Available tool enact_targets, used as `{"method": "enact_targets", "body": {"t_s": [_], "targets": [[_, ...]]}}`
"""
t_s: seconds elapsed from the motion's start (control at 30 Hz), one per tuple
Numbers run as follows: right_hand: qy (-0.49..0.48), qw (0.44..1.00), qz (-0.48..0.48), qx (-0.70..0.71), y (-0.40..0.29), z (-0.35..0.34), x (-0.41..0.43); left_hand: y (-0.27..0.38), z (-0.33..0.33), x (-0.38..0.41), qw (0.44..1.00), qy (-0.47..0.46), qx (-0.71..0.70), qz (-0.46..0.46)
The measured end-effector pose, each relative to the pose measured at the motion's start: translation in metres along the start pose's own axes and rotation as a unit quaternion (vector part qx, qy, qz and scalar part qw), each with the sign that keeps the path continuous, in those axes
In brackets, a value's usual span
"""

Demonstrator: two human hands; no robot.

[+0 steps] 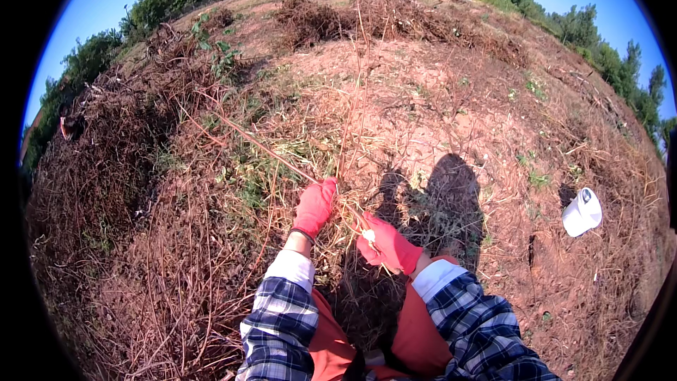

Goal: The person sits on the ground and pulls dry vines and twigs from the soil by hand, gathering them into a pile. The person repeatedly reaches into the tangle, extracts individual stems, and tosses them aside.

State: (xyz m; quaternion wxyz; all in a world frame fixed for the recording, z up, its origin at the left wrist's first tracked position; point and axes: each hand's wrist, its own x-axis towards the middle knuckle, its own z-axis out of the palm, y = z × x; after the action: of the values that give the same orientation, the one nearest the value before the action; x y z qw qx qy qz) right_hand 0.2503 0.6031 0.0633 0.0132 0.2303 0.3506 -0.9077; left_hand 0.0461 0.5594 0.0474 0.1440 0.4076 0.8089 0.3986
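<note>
My left hand (316, 207), in a red glove, is closed around a long, thin dry stalk (264, 148) that slants away to the upper left. Lower and to the right, my right hand (390, 243), also gloved in red, grips a brown stalk piece (360, 219) with a pale end. Whether both pieces belong to one stalk is hidden between the hands. Loose dry straw (344, 198) hangs around the fingers. Other thin upright stems (355, 100) rise just beyond my left hand.
A white bucket (581, 214) sits on the soil to the right. Tangled dry brush (106, 196) covers the left side, with more brush piles (312, 18) farther ahead. Thin dry stems (180, 307) stand at lower left. A leafy green plant (222, 53) grows at upper left.
</note>
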Motion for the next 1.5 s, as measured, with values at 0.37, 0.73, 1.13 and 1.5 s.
{"method": "enact_targets", "body": {"t_s": [0.37,0.73,1.13,1.5], "targets": [[0.078,0.965,-0.033,-0.247,-0.002,0.023,-0.014,0.031,-0.005,-0.004,0.897,0.135,-0.420,-0.010],[0.103,0.962,-0.138,-0.211,-0.001,0.029,-0.015,0.043,0.006,-0.011,0.907,0.113,-0.404,-0.023],[0.135,0.958,-0.238,-0.086,0.004,-0.021,0.018,0.049,0.020,-0.021,0.969,0.102,-0.157,0.161],[0.156,0.946,-0.273,0.085,-0.019,-0.016,0.010,0.054,0.005,-0.030,0.900,-0.196,-0.388,-0.012]]}}
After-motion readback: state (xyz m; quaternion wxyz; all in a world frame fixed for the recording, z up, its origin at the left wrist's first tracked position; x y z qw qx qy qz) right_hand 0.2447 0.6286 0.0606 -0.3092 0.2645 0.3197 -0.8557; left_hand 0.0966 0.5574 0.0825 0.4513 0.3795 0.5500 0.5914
